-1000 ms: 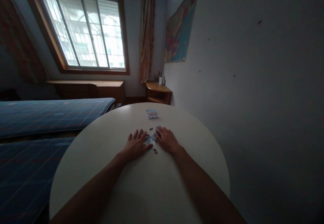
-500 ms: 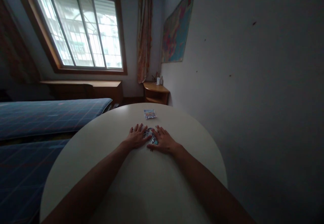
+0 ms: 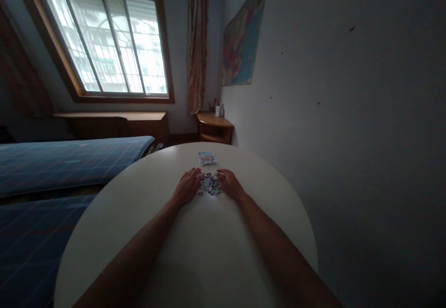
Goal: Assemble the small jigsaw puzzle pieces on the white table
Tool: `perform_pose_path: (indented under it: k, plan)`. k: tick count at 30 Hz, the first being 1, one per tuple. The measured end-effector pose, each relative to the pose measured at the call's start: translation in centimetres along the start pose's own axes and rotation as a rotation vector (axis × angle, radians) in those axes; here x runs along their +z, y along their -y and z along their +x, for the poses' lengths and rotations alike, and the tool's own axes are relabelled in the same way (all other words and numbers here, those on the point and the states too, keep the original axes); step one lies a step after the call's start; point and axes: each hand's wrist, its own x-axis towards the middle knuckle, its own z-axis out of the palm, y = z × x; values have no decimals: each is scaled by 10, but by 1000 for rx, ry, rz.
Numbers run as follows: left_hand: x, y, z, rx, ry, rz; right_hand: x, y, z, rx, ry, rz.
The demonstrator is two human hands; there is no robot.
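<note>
A loose pile of small jigsaw puzzle pieces (image 3: 210, 184) lies on the round white table (image 3: 195, 247). At the pile's left edge, my left hand (image 3: 188, 185) rests on its side with the fingers stretched forward, touching the outer pieces. My right hand (image 3: 230, 183) borders the pile on the right, its fingers curved and bent inward at the edge pieces. Both hands cup the pile between them without gripping any piece that I can see. Just beyond the pile is a small picture packet (image 3: 207, 158), lying flat.
Left of the table stand two blue plaid mattresses (image 3: 69, 164). A wooden corner shelf (image 3: 215, 121) holding small items is behind the table, beside a long desk (image 3: 139, 115) under the window. The white wall (image 3: 348, 159) runs close along the right side.
Both hands have gone from lying flat over the pieces to standing at the pile's two sides. More of the pile now shows between them. The packet stays put.
</note>
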Motion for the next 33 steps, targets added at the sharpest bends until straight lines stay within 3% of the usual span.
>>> perform_pose_path:
  k: [6, 11, 13, 16, 19, 24, 33]
  plan:
    - [-9, -14, -25, 104, -82, -5, -9, -3, -13, 12, -18, 14]
    - [-16, -30, -49, 58, -141, 84, -13, -2, -36, 44, -63, 25]
    - [-18, -35, -55, 96, -117, 99, -16, 2, -48, 20, -32, 1]
    - [-21, -41, -59, 172, -60, 109, -22, 12, -63, -75, 126, -148]
    - [-24, -45, -58, 228, 4, 76, -25, 23, -66, -60, 175, -239]
    - [-28, -49, -57, 255, 58, 16, -25, 30, -61, -41, 179, -264]
    - [-28, -49, -58, 322, 131, 8, -16, 32, -55, -71, 66, -211]
